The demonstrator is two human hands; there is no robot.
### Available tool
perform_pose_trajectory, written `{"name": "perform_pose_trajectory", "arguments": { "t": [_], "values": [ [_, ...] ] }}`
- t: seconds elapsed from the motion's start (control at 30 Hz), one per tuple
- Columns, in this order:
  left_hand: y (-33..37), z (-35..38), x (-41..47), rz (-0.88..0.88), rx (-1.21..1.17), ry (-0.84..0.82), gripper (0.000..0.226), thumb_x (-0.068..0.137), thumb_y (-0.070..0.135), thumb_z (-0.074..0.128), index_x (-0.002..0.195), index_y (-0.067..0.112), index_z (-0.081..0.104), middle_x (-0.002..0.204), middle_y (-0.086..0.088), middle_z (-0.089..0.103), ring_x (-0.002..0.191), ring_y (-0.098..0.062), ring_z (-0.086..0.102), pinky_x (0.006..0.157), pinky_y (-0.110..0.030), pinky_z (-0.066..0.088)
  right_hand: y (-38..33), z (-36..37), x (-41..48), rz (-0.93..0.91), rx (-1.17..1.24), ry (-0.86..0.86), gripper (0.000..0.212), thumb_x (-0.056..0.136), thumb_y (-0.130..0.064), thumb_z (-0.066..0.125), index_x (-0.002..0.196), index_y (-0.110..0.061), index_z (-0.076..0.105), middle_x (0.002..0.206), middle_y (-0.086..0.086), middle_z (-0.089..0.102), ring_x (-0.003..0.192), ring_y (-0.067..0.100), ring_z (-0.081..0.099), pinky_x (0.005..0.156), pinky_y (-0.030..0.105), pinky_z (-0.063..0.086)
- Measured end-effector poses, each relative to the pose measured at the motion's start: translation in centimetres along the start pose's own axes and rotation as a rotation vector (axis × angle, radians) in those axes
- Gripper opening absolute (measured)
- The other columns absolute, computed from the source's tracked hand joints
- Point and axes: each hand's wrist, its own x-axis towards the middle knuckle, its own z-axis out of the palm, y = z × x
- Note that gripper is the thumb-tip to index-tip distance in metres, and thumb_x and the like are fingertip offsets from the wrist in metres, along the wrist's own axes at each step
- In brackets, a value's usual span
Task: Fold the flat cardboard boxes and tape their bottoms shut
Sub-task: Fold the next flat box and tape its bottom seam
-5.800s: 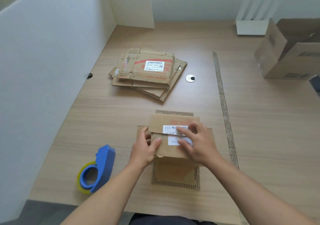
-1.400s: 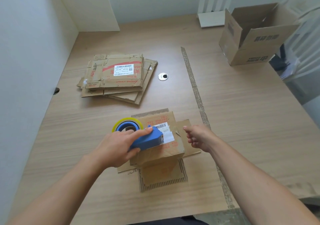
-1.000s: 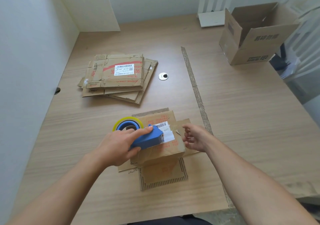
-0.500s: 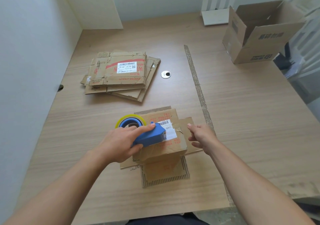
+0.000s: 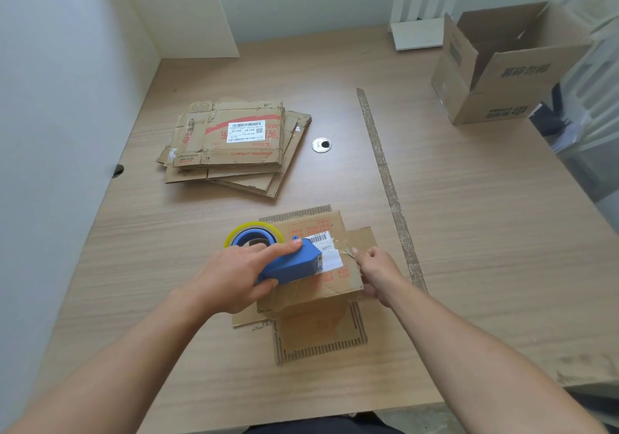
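A small brown cardboard box (image 5: 330, 284) stands bottom-up near the table's front edge, its flaps folded shut and white labels on top. My left hand (image 5: 234, 274) grips a blue tape dispenser (image 5: 291, 264) with a yellow-rimmed tape roll, and the dispenser's front end lies on the box's top. My right hand (image 5: 376, 271) holds the box's right edge, fingers curled over it beside a strip of clear tape. A stack of flat cardboard boxes (image 5: 234, 145) lies further back on the left.
An open cardboard box (image 5: 502, 75) stands at the far right. A white rack (image 5: 418, 32) is at the back. A metal grommet (image 5: 321, 144) sits in the wooden table (image 5: 485, 232). A strip (image 5: 388, 186) runs down the table. White walls close the left side.
Since 5.8 s ago my left hand has picked up the dispenser and set it on the box. Over the last second my right hand moved onto the box's right edge.
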Motion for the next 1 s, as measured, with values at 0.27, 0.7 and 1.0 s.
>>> {"name": "perform_pose_trajectory", "arguments": {
  "t": [0.27,0.7,1.0],
  "values": [
    [0.1,-0.1,0.3,-0.009,0.032,-0.013,0.082,0.093,0.049,0.053,0.13,0.076,-0.015,0.107,0.011,0.055,0.085,-0.018,0.056,0.073,-0.036,0.05,-2.4,-0.9,-1.6,-0.329,-0.064,0.076,0.025,0.095,-0.048,0.055,0.09,-0.024,0.062,0.093,-0.004,0.068,0.091,0.017,0.066,0.076,0.037,0.055],
    [-0.8,-5.4,1.5,-0.034,0.124,-0.132,0.071,0.081,0.06,0.05,0.142,0.068,0.014,0.094,0.011,0.061,0.076,-0.012,0.049,0.062,-0.023,0.035,-1.4,0.2,-0.8,-0.438,-0.438,0.1,0.034,0.095,-0.058,0.05,0.084,-0.026,0.049,0.086,-0.009,0.06,0.085,0.017,0.059,0.074,0.037,0.047],
    [-4.5,-8.8,-0.1,-0.247,-0.274,-0.337,0.067,0.066,0.052,0.058,0.131,0.058,0.047,0.109,0.02,0.065,0.095,-0.001,0.059,0.084,-0.025,0.048,-1.3,0.3,-0.8,-0.429,-0.467,0.032,0.055,0.096,-0.062,0.044,0.137,-0.027,0.053,0.128,0.003,0.065,0.119,0.026,0.057,0.098,0.042,0.046]
  ]
}}
